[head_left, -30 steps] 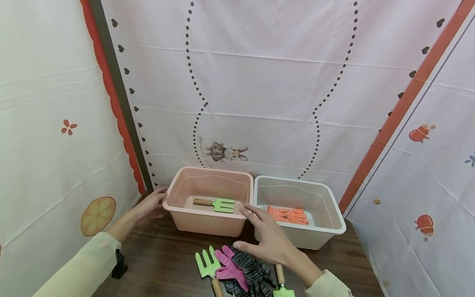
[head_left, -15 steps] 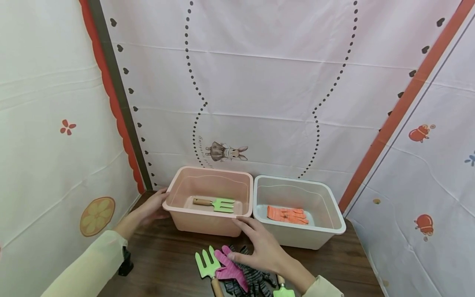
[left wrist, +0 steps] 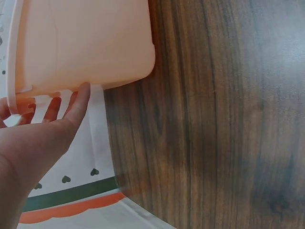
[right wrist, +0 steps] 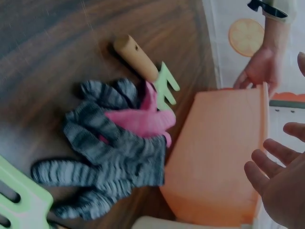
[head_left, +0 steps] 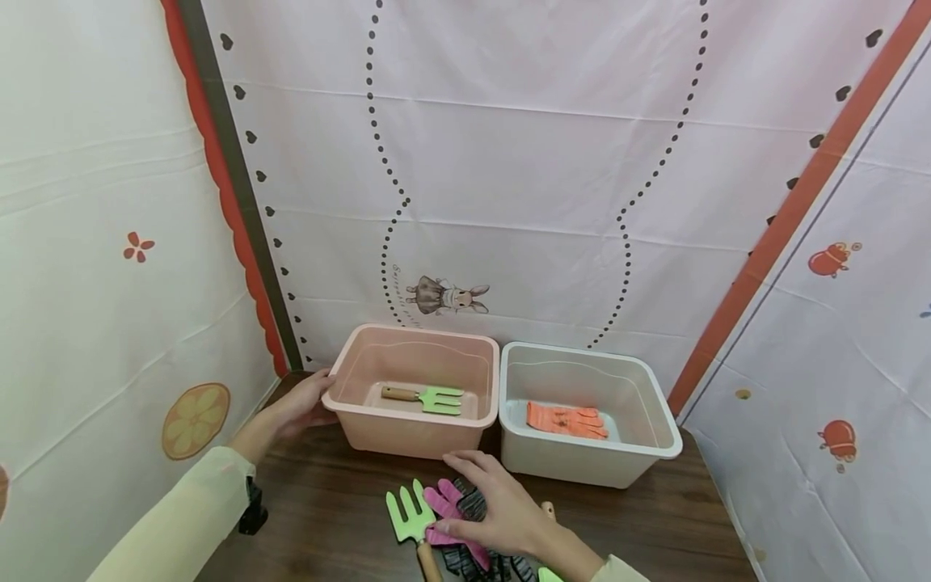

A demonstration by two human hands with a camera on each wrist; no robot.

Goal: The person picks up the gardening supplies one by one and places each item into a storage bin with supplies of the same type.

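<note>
At the left end of the salmon-pink plastic bin (head_left: 414,434), my left hand (head_left: 300,404) holds the rim; in the left wrist view its fingers lie at the rim corner and side wall. Inside the bin is a green hand fork (head_left: 440,399) with a wooden handle. My right hand (head_left: 502,505) hovers with spread fingers over a pile in front of the bins. Beneath it lie a pink glove (head_left: 442,503) and dark grey striped gloves (right wrist: 119,160), partly hidden in the head view. A second green hand fork (head_left: 411,517) lies left of the pile.
To the right of the pink bin stands a white bin (head_left: 567,461) with an orange glove (head_left: 567,420) inside. Near the pile lies another green tool head (right wrist: 28,195) with slots. A printed cloth (head_left: 509,162) hangs behind the brown wooden table (head_left: 313,477).
My right hand has come away from the pink bin's front right corner, down and toward me over the gloves. My left hand stays at the left rim.
</note>
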